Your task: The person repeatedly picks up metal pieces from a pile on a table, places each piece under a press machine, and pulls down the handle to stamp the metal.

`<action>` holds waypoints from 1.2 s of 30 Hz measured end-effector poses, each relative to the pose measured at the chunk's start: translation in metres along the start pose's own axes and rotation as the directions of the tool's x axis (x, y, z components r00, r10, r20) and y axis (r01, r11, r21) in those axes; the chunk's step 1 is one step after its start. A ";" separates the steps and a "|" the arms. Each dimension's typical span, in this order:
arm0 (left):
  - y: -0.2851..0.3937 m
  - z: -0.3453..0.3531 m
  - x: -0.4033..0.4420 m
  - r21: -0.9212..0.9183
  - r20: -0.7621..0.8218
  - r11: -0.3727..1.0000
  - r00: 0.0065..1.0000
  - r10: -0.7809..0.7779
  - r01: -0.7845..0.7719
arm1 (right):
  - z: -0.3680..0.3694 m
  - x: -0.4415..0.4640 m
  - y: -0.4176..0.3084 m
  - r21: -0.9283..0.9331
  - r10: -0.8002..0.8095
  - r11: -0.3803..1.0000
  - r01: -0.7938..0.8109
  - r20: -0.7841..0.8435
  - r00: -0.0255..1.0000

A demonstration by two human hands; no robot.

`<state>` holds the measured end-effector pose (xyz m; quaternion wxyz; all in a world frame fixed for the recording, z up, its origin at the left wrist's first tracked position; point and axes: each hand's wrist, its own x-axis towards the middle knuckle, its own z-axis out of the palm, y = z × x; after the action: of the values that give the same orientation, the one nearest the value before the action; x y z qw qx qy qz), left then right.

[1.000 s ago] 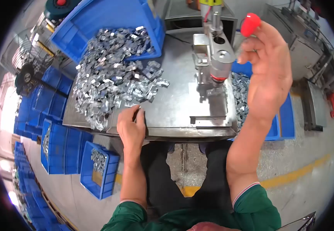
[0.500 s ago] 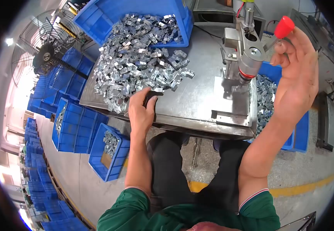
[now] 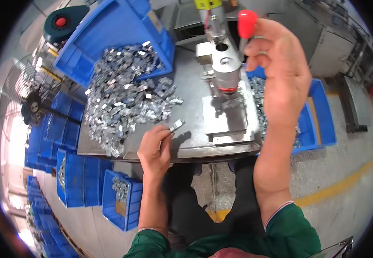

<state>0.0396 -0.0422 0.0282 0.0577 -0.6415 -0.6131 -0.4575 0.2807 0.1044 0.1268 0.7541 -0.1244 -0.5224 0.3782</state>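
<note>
Pinching a part (image 3: 178, 124), left hand (image 3: 155, 148) now sits clear of the pile (image 3: 122, 94) it reached earlier. Right hand (image 3: 286, 77) stays at the knob (image 3: 247, 23); grip closure unclear.

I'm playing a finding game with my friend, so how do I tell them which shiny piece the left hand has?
Find the metal table with the big heap of shiny pieces. Just off the heap's lower right side in the picture is the left hand, with the little piece poking out. Unlike its neighbours, it's held apart from the heap.
</note>
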 end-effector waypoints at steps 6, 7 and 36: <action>0.040 0.038 0.030 -0.075 0.151 0.976 0.965 0.216 -0.206 | 0.003 -0.003 0.003 0.061 0.013 0.998 -0.016 0.048 0.999; 0.045 0.040 0.035 -0.095 0.186 0.968 0.951 0.247 -0.233 | 0.003 -0.003 0.003 0.074 0.001 0.997 -0.005 0.049 0.999; 0.055 0.081 0.041 -0.215 0.100 0.973 0.989 0.109 -0.086 | -0.007 0.000 0.005 -0.145 -0.126 0.980 0.139 0.095 0.988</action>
<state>0.1202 0.0261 0.0357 -0.0222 -0.6979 -0.5313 -0.4797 0.2845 0.1092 0.1217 0.7429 -0.1298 -0.5884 0.2916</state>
